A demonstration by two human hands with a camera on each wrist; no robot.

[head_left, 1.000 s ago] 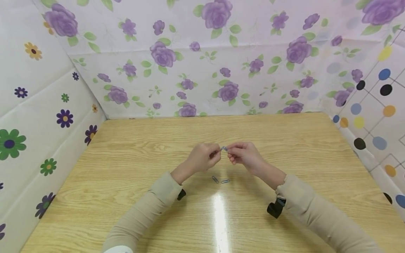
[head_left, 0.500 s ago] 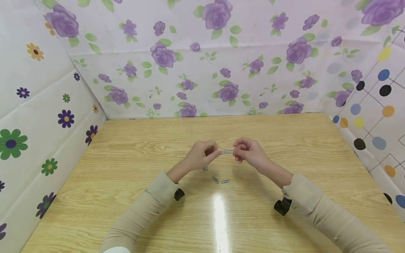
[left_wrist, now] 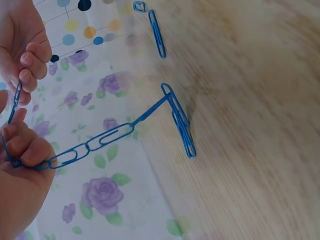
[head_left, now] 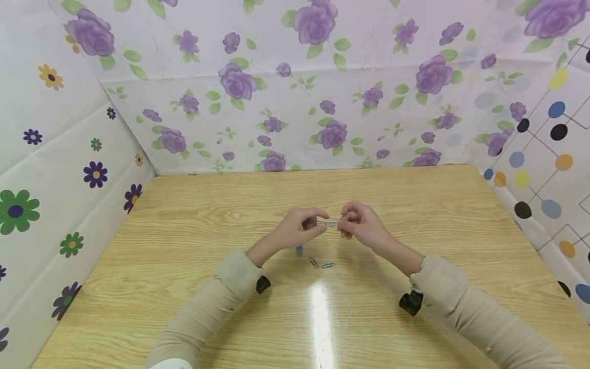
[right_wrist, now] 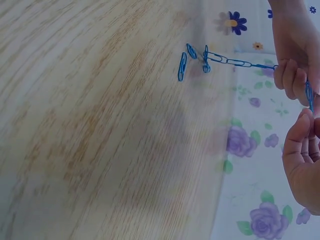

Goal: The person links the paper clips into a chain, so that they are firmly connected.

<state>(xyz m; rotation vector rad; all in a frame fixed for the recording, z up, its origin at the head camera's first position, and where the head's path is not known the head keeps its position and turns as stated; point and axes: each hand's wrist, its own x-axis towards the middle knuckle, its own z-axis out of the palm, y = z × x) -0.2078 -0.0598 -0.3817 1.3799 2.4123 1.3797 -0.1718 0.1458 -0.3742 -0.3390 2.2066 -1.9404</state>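
My left hand [head_left: 295, 228] and right hand [head_left: 364, 225] face each other above the table, with linked paper clips [head_left: 328, 224] stretched between them. The right thumb and fingers pinch one end. In the left wrist view, curled fingers of the left hand [left_wrist: 25, 180] hold the blue paper clip chain [left_wrist: 110, 137]. Its tail hangs down from that hand, and the last links are bunched on the wood. From the head, the left thumb and forefinger stand apart around the clips. The join between the hands is too small to make out.
Two loose blue paper clips, one slanted [head_left: 314, 262] and one lying nearly sideways [head_left: 328, 265], rest on the wooden table [head_left: 207, 205] nearer the person. Flowered sheeting [head_left: 276, 92] rises behind the table, and patterned sheets stand at both sides.
The hands have drawn slightly apart, pulling the bent clips between them straight. The left forefinger and thumb have spread. The chain's tail has come into view on the table below the left hand.
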